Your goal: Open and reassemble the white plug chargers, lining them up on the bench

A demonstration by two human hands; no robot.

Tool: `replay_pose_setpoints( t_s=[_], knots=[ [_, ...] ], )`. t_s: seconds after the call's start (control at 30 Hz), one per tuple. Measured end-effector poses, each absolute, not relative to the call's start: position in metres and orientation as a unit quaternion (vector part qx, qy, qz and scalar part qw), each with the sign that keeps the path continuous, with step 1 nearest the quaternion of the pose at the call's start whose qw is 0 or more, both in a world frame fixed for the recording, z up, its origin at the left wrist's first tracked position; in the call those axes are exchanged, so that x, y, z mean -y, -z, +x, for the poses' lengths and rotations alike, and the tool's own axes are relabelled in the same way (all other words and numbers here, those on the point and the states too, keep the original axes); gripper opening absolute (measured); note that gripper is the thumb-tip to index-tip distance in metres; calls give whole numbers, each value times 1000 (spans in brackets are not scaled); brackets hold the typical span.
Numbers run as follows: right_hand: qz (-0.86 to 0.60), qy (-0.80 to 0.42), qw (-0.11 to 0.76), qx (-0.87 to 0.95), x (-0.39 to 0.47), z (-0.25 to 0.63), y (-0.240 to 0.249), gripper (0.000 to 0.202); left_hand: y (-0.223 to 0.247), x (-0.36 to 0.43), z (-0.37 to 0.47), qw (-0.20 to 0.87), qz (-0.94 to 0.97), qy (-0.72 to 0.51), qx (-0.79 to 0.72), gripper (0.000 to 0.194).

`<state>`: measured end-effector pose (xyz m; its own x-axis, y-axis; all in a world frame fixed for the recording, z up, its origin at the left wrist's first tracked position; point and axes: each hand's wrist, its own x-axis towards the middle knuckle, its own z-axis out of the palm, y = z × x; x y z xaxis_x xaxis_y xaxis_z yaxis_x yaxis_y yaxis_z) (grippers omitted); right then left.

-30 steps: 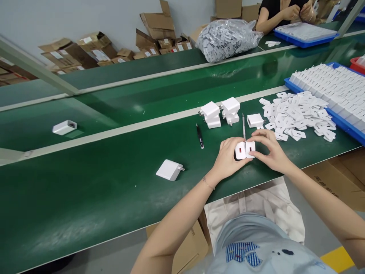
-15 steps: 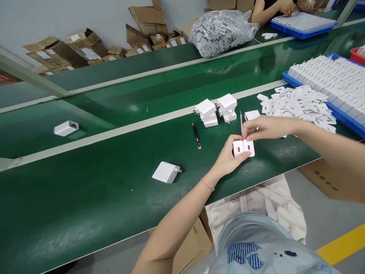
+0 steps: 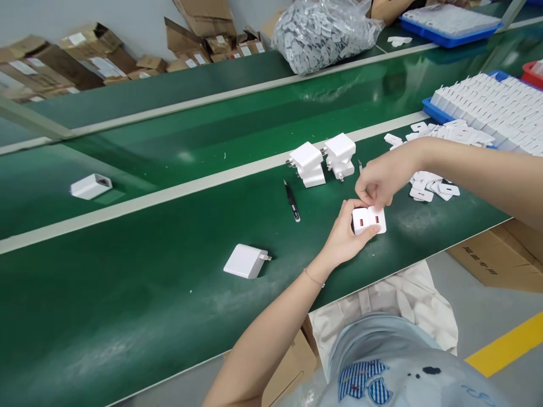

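My left hand (image 3: 343, 237) is wrapped round two white chargers (image 3: 368, 218) held side by side, their faces with red USB ports turned up. Over their far edge is my right hand (image 3: 385, 174), fingers curled in and tips pressed at the right charger; anything between those tips is hidden. Black tweezers (image 3: 292, 201) lie left of the hands. Beyond stand stacked white chargers (image 3: 307, 163) with metal prongs. The tip of a thin pointed tool (image 3: 360, 165) shows behind my right hand. A lone charger (image 3: 245, 261) lies on its side nearer the left.
Loose white faceplates (image 3: 432, 185) are heaped under and beyond my right forearm. Past them is a blue tray (image 3: 439, 113) full of white parts. A white housing (image 3: 90, 186) lies at the far left. A plastic bag of parts (image 3: 324, 37) and cardboard boxes (image 3: 95, 56) stand behind.
My right hand has curled in more and turned over the right charger's top edge. The view has shifted a little; the left hand still grips both chargers.
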<state>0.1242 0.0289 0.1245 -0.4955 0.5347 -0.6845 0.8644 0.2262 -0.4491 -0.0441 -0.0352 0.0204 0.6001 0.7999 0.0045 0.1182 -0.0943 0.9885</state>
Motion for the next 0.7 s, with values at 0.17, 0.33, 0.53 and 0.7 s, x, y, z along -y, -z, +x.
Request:
replay_pose_setpoints(
  t_s=[0.17,0.33,0.53,0.7],
  knots=[
    [417,360,129,-825,-18,139,-117,26,-22,34,-44,595,673,-291,-329,34],
    [460,289,192,-817,-6,122,-127,22,-21,37,-42,576,680,-298,-343,35],
    [480,316,149,-805,-5,119,-132,27,-20,40,-38,549,687,-300,-370,41],
    [473,329,72,-814,-17,164,-127,25,-20,41,-37,531,695,-290,-388,41]
  ],
)
